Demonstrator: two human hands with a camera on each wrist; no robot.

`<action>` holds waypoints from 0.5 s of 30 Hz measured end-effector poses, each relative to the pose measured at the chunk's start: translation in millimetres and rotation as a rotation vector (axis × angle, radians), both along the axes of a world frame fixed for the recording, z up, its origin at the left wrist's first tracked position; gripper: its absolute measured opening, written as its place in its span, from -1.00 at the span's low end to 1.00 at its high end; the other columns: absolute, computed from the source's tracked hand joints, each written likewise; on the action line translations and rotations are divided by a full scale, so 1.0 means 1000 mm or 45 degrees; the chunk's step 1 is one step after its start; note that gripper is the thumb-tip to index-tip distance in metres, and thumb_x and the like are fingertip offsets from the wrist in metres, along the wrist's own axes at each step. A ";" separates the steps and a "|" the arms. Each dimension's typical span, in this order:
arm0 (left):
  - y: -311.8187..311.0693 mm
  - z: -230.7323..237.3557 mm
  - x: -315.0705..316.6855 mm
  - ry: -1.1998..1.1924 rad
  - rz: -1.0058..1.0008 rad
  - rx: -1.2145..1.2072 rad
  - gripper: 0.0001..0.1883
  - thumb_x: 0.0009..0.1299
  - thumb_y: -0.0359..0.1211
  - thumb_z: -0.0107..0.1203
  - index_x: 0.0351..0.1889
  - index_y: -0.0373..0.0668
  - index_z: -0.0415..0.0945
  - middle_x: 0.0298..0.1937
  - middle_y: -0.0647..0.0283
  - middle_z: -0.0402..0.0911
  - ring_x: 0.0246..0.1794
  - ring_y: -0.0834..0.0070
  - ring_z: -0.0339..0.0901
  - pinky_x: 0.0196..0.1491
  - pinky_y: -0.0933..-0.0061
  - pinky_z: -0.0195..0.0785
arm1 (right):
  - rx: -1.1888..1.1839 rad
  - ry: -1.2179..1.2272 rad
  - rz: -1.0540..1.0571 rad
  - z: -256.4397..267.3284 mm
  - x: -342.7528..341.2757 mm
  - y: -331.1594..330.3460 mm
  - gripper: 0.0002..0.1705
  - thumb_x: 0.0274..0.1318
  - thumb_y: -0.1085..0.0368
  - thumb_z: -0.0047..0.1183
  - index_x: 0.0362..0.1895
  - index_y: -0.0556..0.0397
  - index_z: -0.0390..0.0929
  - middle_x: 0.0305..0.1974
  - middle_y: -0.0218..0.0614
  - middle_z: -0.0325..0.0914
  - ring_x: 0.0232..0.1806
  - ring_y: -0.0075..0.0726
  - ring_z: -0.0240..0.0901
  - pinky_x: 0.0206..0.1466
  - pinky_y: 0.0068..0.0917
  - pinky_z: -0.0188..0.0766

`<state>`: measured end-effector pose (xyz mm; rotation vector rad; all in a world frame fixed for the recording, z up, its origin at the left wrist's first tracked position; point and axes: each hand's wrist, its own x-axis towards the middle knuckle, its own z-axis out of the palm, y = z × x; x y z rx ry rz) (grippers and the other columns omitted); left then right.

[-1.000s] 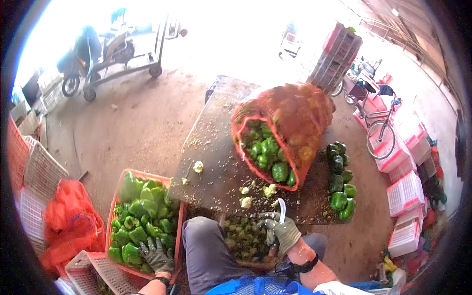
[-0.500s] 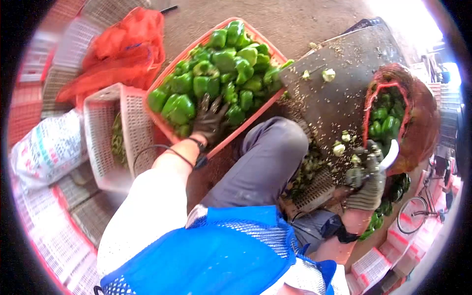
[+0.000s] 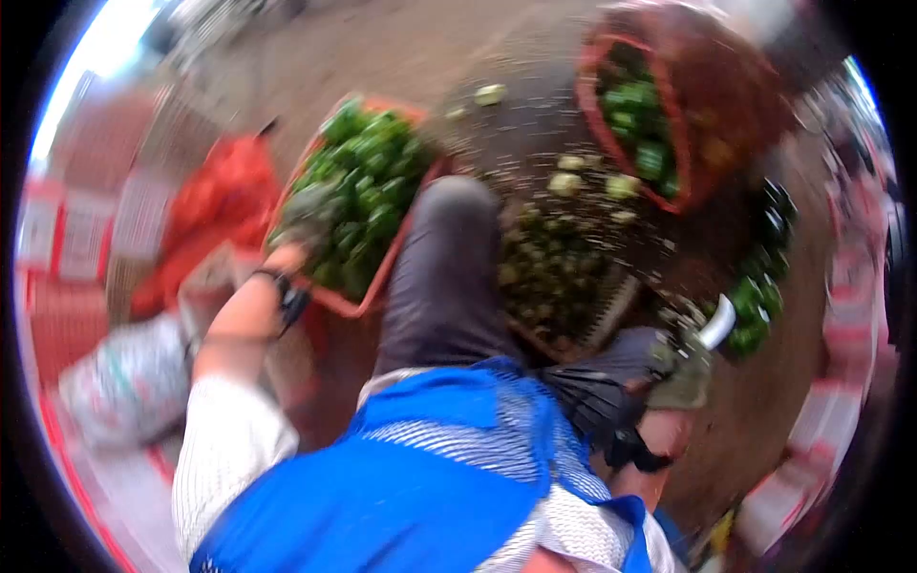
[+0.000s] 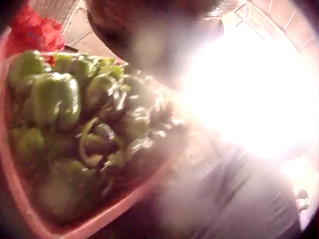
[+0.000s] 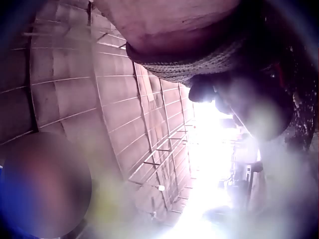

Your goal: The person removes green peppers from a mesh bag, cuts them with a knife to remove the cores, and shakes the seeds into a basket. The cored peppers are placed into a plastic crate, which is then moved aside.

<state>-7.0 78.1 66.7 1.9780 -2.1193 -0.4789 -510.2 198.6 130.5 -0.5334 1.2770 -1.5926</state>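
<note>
My gloved left hand [image 3: 310,215] rests over the green bell peppers [image 3: 368,177] near the left edge of an orange-red crate [image 3: 358,310]; motion blurs its fingers. In the left wrist view the same peppers [image 4: 56,99] fill the crate heaped to its rim. Above my right knee, my gloved right hand [image 3: 683,368] holds a curved white tool [image 3: 718,323], whose lower part the hand hides. A red mesh sack [image 3: 721,105] lies on the dark board [image 3: 521,124] with its mouth open, showing more peppers inside.
Pale cut pepper cores [image 3: 564,183] and seeds litter the board. Between my knees stands a bin of scraps [image 3: 559,277]. Dark green peppers [image 3: 755,310] line the board's right side. Red netting [image 3: 229,205] and a white sack [image 3: 129,382] lie at left, near stacked crates [image 3: 72,320].
The head view has swung, first down to the left, then partly back. My left hand has moved over the peppers toward the crate's left edge. My right hand keeps the white tool.
</note>
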 end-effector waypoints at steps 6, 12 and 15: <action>-0.076 0.053 -0.090 0.163 -0.125 -0.243 -0.70 0.39 -0.35 0.08 0.05 -0.22 0.52 -0.09 0.26 0.60 -0.15 0.50 0.50 -0.07 0.50 0.38 | -0.026 -0.209 0.137 0.010 -0.010 -0.020 -0.67 0.20 0.37 0.02 0.03 0.27 0.42 -0.32 -0.07 0.60 -0.81 -0.49 0.29 -0.71 -0.46 0.36; -0.188 -0.001 -0.269 0.737 -0.348 0.419 -0.69 0.35 -0.23 0.17 -0.07 -0.23 0.61 -0.25 0.29 0.67 -0.29 0.64 0.53 -0.16 0.54 0.44 | 0.135 -0.259 0.014 -0.024 -0.044 -0.068 -0.72 0.19 0.38 0.01 -0.02 0.20 0.46 -0.34 -0.14 0.61 -0.81 -0.54 0.27 -0.75 -0.54 0.29; -0.211 -0.018 -0.388 0.765 -0.277 0.645 -0.55 0.32 -0.18 0.16 0.09 -0.23 0.48 -0.18 0.20 0.68 -0.30 0.49 0.57 -0.18 0.47 0.43 | 0.210 -0.229 0.005 -0.038 -0.054 -0.089 -0.73 0.18 0.41 0.01 -0.02 0.15 0.48 -0.37 -0.21 0.62 -0.79 -0.52 0.30 -0.74 -0.56 0.31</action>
